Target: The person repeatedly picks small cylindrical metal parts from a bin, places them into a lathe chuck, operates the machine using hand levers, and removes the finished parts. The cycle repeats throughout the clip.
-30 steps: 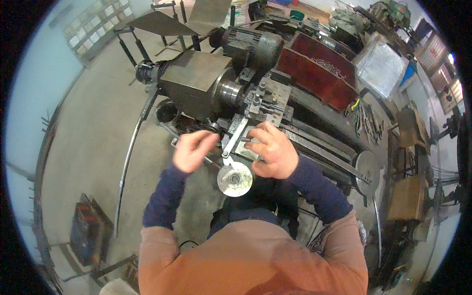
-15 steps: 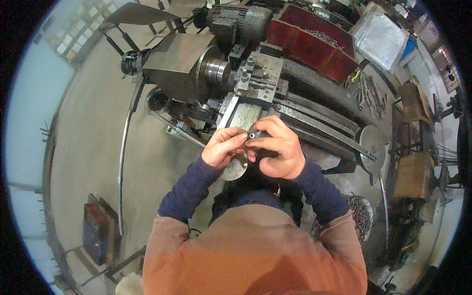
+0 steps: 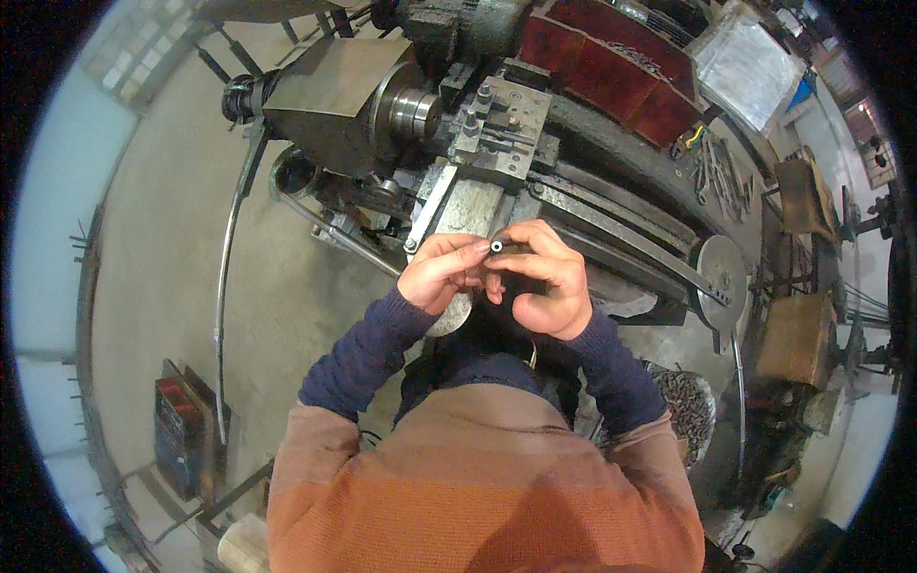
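A small round metal part with a hole [image 3: 497, 245] sits between the fingertips of both hands. Its bright ring-shaped end faces up, while the rest is dark or covered by fingers. My left hand [image 3: 441, 271] pinches it between thumb and fingers from the left. From the other side, the fingers of my right hand [image 3: 552, 279] close on the same part. Both hands are over the near end of a lathe's slide [image 3: 472, 212]. Beyond them stands the tool post [image 3: 506, 124], and to its left is the round steel spindle nose [image 3: 416, 115].
A dark red bin [image 3: 604, 74] with metal pieces stands behind the lathe. Wrenches [image 3: 718, 180] lie at the right, beyond a round plate [image 3: 721, 275]. A bucket of small metal parts [image 3: 690, 406] stands low on the right. A long lever [image 3: 229, 258] hangs at the left.
The view has shifted slightly, so the lathe's left end sits higher and further left. Both hands still hold the small round part together, its ring end now showing a little more clearly.
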A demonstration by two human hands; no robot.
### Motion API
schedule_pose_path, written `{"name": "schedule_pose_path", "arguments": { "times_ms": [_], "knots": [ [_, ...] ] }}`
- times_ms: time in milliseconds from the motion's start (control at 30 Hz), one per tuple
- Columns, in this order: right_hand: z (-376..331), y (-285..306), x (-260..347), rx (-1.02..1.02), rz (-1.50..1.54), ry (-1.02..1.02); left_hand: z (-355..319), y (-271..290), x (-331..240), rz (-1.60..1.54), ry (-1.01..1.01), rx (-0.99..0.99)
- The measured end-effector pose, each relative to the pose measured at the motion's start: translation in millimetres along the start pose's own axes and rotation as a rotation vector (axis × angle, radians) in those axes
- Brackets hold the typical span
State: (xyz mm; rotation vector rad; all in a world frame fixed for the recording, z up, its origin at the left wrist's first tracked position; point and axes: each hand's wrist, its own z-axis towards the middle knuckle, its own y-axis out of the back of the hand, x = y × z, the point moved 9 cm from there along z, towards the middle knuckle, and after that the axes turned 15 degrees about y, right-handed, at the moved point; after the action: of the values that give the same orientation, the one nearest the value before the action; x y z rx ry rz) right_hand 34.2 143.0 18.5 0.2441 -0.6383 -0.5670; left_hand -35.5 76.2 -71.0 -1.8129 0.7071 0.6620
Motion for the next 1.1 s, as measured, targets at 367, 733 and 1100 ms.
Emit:
{"name": "schedule_pose_path", "arguments": {
  "times_ms": [367,733,1100],
  "knots": [
    [4.2,6.6,1.3,0.045,-0.078,0.041,11.8,0.7,0.5,0.080,0.026,-0.044],
    [7.2,4.0,-6.6,0.149,-0.103,0.089,4.4,-1.2,-12.9,0.352,0.010,-0.201],
    [69.4,179.4,-102.8,0.063,-0.917,0.094,-51.0,90.2,-44.3,0.569,-0.171,-0.557]
  ]
}}
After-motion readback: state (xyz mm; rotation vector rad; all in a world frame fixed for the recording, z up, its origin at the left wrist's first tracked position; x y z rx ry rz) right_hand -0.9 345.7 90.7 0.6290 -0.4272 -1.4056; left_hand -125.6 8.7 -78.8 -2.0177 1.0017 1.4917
